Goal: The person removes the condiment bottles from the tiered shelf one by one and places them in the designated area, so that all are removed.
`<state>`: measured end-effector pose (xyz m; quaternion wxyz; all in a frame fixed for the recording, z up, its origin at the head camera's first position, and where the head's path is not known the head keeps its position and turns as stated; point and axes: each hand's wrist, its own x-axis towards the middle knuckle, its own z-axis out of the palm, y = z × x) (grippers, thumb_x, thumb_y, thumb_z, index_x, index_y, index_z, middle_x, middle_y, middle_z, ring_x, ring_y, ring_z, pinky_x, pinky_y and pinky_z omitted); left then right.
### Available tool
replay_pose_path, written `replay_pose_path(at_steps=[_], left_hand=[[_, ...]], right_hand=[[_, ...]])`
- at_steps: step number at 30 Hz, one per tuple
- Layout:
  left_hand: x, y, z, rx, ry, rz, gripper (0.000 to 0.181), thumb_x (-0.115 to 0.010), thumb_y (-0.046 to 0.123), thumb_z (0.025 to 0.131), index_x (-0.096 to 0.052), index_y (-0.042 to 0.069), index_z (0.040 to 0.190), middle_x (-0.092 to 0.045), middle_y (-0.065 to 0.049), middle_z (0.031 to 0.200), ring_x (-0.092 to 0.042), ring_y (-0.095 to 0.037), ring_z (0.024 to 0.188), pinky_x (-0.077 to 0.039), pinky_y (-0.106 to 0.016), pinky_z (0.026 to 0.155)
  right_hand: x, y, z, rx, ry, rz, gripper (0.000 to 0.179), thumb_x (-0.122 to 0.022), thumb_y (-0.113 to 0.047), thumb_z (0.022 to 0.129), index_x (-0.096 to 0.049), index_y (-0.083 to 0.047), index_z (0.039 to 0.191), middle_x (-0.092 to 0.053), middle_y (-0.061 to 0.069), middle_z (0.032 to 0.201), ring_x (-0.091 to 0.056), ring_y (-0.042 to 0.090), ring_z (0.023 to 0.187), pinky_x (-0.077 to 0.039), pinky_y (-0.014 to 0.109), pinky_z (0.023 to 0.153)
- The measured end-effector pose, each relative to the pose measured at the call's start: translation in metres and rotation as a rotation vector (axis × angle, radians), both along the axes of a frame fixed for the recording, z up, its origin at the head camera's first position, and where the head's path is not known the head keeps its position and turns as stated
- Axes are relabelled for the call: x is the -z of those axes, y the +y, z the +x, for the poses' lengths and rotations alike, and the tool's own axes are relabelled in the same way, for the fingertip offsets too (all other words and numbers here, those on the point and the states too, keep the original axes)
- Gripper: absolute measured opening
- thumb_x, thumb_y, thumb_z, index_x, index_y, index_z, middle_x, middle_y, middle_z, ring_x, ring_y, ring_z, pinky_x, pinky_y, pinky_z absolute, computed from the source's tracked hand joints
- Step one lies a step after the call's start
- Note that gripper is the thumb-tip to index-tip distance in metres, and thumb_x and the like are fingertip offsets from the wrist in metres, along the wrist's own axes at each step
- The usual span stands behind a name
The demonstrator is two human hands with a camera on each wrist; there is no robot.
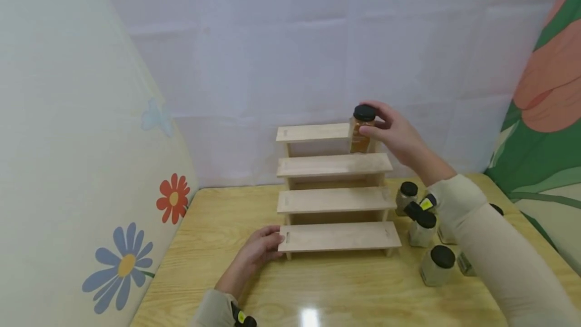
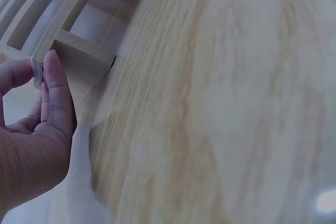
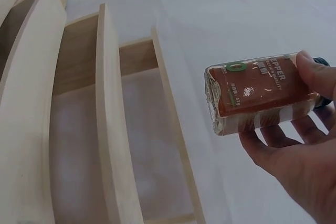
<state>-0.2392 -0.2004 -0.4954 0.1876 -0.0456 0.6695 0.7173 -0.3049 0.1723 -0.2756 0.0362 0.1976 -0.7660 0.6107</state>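
Note:
My right hand grips a square glass spice jar of orange-red powder with a black lid, upright near the top tier of a stepped wooden rack. In the right wrist view, the jar shows a label ending in "EPPER", and thumb and fingers hold it near the lid. My left hand is at the left end of the lowest step. In the left wrist view, thumb and forefinger of that hand pinch the board's end.
Several black-lidded jars, among them a pale one and one further back, stand right of the rack on the wooden table. A white cloth hangs behind the rack. Flower-patterned panels flank both sides.

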Motion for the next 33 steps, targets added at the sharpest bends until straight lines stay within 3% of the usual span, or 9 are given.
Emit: replay_pose_path(at_steps=[8,17,24,27,33], left_hand=[[-0.001,0.001,0.002,0.026,0.002,-0.009,0.05,-0.063,0.008,0.095,-0.045,-0.008,0.139,-0.068,-0.006,0.101,-0.066,-0.015,0.082,-0.057,-0.027,0.069],[-0.001,-0.002,-0.001,0.015,0.038,-0.037,0.05,-0.062,0.007,0.094,-0.044,-0.011,0.138,-0.068,-0.004,0.098,-0.065,-0.014,0.082,-0.057,-0.026,0.067],[-0.002,-0.002,-0.001,0.005,0.04,-0.062,0.049,-0.063,0.007,0.095,-0.045,-0.01,0.137,-0.068,-0.005,0.1,-0.065,-0.015,0.083,-0.057,-0.026,0.068],[-0.003,-0.001,-0.001,-0.003,0.043,-0.058,0.049,-0.063,0.006,0.094,-0.046,-0.011,0.136,-0.068,-0.005,0.099,-0.065,-0.015,0.081,-0.057,-0.026,0.067],[-0.004,0.0,-0.001,-0.004,0.041,-0.063,0.05,-0.064,0.006,0.094,-0.046,-0.011,0.137,-0.068,-0.006,0.099,-0.066,-0.015,0.081,-0.057,-0.026,0.066]], right_hand=[[0.014,0.037,0.022,0.046,0.009,0.048,0.057,-0.064,-0.016,0.101,-0.042,-0.02,0.153,-0.046,0.01,0.149,-0.053,0.02,0.125,-0.048,0.02,0.095],[0.021,0.072,0.046,0.033,0.016,0.068,0.057,-0.061,-0.015,0.102,-0.039,-0.02,0.154,-0.043,0.006,0.149,-0.057,0.005,0.117,-0.047,0.015,0.093],[0.031,0.108,0.064,-0.088,0.077,-0.096,0.056,-0.052,0.005,0.102,-0.043,-0.015,0.152,-0.044,-0.003,0.142,-0.059,0.006,0.116,-0.05,0.015,0.091],[0.034,0.121,0.07,-0.103,0.077,-0.121,0.056,-0.051,0.006,0.101,-0.042,-0.014,0.153,-0.044,-0.004,0.142,-0.058,0.004,0.118,-0.048,0.013,0.093],[0.042,0.143,0.087,0.035,0.055,0.007,0.058,-0.053,0.004,0.102,-0.039,-0.014,0.155,-0.047,-0.009,0.14,-0.057,-0.001,0.117,-0.049,0.012,0.088]])
